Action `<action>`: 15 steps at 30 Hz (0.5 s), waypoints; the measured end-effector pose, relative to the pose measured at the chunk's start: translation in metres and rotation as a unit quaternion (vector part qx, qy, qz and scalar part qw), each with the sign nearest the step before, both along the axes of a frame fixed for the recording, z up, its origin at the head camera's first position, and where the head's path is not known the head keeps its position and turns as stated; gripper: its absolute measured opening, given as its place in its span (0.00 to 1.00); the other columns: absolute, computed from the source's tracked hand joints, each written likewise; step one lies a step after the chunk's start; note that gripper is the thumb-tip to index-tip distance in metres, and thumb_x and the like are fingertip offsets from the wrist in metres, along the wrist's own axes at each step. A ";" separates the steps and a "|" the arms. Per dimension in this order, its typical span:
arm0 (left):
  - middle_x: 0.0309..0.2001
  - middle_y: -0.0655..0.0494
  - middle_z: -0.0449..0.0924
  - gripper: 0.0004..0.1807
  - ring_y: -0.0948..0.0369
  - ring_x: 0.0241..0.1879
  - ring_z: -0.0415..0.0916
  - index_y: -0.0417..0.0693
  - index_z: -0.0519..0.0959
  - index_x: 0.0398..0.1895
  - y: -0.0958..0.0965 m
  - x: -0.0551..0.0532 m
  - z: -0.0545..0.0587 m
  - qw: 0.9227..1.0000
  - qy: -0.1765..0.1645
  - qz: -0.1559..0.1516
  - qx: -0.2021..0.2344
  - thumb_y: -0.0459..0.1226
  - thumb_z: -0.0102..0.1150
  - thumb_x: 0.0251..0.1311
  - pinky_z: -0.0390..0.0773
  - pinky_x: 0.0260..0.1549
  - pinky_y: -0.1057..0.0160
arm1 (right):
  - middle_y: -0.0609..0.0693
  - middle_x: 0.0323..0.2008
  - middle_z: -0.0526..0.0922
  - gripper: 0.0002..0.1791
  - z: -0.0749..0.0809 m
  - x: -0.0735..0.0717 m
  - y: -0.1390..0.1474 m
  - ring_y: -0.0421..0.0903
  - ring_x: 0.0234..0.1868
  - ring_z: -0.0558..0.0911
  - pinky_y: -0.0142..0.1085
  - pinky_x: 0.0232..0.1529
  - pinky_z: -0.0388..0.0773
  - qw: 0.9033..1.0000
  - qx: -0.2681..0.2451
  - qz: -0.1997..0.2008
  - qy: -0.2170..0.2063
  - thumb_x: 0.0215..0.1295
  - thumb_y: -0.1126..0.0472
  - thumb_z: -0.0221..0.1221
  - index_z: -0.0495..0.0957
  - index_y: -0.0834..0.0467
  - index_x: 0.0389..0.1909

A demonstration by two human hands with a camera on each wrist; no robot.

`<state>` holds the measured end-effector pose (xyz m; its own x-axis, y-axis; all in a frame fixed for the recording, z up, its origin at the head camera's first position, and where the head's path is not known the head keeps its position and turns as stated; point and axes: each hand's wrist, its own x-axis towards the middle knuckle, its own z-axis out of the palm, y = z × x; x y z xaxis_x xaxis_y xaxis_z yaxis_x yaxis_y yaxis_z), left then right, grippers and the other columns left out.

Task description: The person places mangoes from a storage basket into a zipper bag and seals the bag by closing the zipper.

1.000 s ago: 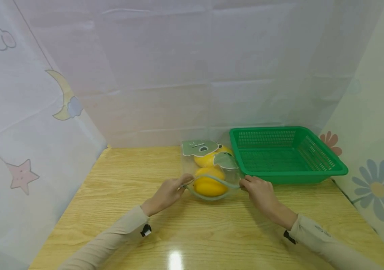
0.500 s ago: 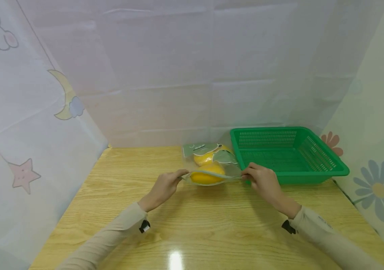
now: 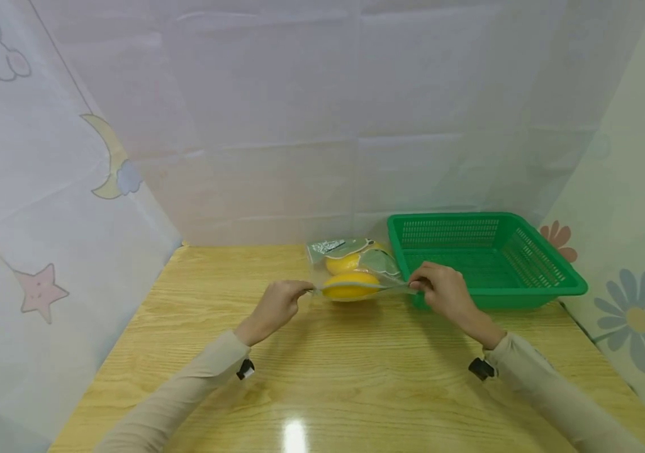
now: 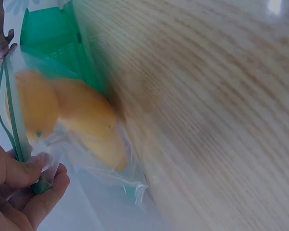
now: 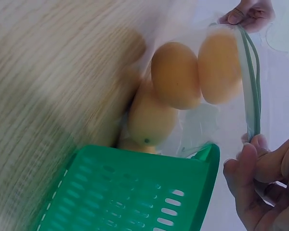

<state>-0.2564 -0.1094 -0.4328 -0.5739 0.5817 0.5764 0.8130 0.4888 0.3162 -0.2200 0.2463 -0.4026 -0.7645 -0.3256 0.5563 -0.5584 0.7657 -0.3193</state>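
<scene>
A clear zip bag [image 3: 316, 272] with a green printed pattern lies toward the back of the table, its mouth facing me. Several smooth yellow oval fruits [image 3: 350, 285] are inside; I cannot tell their kind. My left hand [image 3: 274, 308] pinches the left end of the bag's mouth between thumb and fingers. At the other end, my right hand [image 3: 444, 294] pinches the mouth's right corner, close to the green basket's front rim. Between the hands the green zip strip [image 5: 254, 91] is stretched out, and both wrist views show a narrow gap between its two edges.
A green plastic basket [image 3: 494, 291] with slotted walls stands at the back right, right beside the bag. Behind the wooden table [image 3: 322, 384] hangs a pale cloth backdrop [image 3: 265, 126], with printed sheets at both sides.
Both hands have moved up and away from me, raising the bag's mouth. The mouth has gone from a wide opening to a nearly straight, flat line.
</scene>
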 end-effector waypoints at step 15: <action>0.40 0.45 0.87 0.20 0.52 0.41 0.85 0.36 0.85 0.40 -0.001 -0.010 0.009 0.998 0.000 0.045 -0.049 0.11 0.56 0.49 0.84 0.39 0.59 | 0.52 0.29 0.82 0.04 0.011 -0.013 0.004 0.35 0.15 0.72 0.35 0.22 0.74 0.997 -0.033 0.012 -0.070 0.65 0.70 0.62 0.85 0.63 0.35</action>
